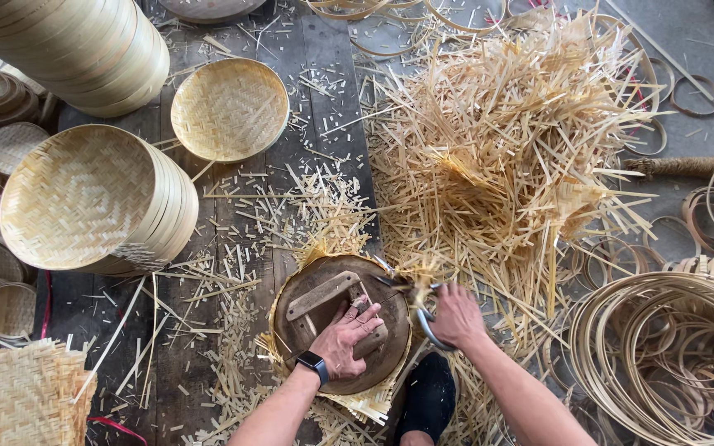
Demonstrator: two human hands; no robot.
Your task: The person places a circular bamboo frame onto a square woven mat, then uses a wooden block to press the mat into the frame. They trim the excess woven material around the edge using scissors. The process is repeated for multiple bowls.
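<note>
My left hand (351, 337), with a dark watch on its wrist, presses flat on a round dark wooden disc (307, 347) that has a wooden handle bar (321, 294) across it. Under the disc lies a woven bamboo mat, its pale strip ends (371, 406) sticking out around the rim. My right hand (454, 315) grips large metal shears (425, 318) at the disc's right edge, the blades reaching toward the protruding strips near the upper right rim.
A big heap of cut bamboo strips (497, 157) lies behind the disc. Stacks of woven round trays (92, 198) and one single tray (229, 107) stand at left. Bamboo hoops (663, 355) pile at right. A woven mat (18, 396) lies bottom left. Scraps cover the plank floor.
</note>
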